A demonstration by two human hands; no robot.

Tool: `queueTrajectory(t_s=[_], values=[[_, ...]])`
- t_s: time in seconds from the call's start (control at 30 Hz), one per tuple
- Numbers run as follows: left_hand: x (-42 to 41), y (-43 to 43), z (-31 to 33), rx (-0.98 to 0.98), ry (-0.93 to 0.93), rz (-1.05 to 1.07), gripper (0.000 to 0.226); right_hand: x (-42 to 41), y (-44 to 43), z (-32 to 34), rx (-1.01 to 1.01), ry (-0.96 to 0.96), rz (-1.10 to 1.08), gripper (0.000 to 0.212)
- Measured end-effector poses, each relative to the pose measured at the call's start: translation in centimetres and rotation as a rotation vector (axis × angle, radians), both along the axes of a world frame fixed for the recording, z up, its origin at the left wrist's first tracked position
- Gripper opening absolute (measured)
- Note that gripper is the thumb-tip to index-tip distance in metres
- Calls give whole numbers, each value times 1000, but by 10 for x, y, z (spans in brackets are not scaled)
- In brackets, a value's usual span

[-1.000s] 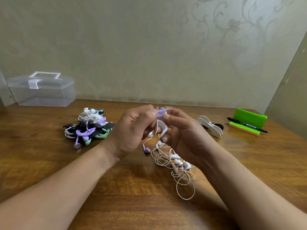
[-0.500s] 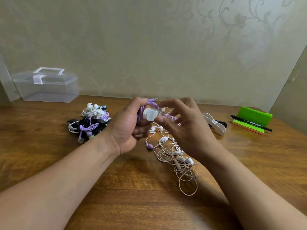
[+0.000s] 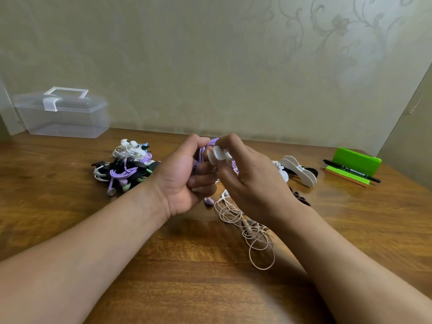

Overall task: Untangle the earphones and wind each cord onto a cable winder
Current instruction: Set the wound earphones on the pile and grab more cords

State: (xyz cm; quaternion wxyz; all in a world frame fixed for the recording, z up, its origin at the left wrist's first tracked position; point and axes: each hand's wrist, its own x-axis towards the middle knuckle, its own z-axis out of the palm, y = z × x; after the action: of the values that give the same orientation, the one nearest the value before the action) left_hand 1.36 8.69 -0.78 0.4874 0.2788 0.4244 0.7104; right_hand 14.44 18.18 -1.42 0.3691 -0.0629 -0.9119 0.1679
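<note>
Both hands meet above the middle of the wooden table point(image 3: 70, 220). My left hand point(image 3: 184, 178) grips a bundle of purple earphone cord point(image 3: 203, 152); one purple earbud point(image 3: 208, 201) hangs below it. My right hand point(image 3: 252, 183) pinches a white cable winder point(image 3: 218, 155) against that cord. A loose tangle of white earphone cord point(image 3: 254, 235) lies on the table under my right wrist. Left of my hands sits a pile of wound earphones point(image 3: 126, 167) in white, purple, black and green.
Spare white cable winders point(image 3: 298, 170) and a black one point(image 3: 312, 171) lie to the right. A green stand point(image 3: 355, 160) with a black marker point(image 3: 353, 171) sits at far right. A clear plastic box point(image 3: 63, 115) stands at back left against the wall.
The purple cord has gathered into my left hand, and the white winder has turned in my right fingers. Both hands stay close together over the table.
</note>
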Motion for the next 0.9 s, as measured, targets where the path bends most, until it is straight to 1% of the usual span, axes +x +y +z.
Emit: queueTrajectory(t_s=[0.07, 0.1, 0.2, 0.33, 0.47, 0.57, 0.67, 0.77, 0.83, 0.9], values=[[4, 1, -2, -5, 11, -37, 41, -2, -1, -1, -107, 19, -1, 4], [6, 1, -2, -1, 8, -53, 40, -3, 0, -2, -186, 42, 4, 4], [6, 1, -2, 24, -12, -69, 37, -3, 2, -1, -449, 100, 101, 12], [3, -1, 3, 29, -6, -81, 38, -1, 8, 2, -570, 98, 211, 28], [4, -4, 6, 14, 60, -93, 37, 1, 6, 3, -755, 81, 282, 21], [5, -4, 6, -1, 101, -61, 38, 0, 2, 4, -829, 101, 282, 20], [9, -1, 3, -33, 192, 29, 39, -3, 0, 5, -887, 146, 238, 23], [15, 1, 1, -76, 259, 123, 37, -3, 4, 5, -911, 151, 229, 18], [15, 1, 1, -76, 303, 161, 33, -2, 6, 4, -923, 144, 242, 14], [13, 0, 2, -82, 324, 186, 33, -4, 6, 4, -942, 139, 270, 12]])
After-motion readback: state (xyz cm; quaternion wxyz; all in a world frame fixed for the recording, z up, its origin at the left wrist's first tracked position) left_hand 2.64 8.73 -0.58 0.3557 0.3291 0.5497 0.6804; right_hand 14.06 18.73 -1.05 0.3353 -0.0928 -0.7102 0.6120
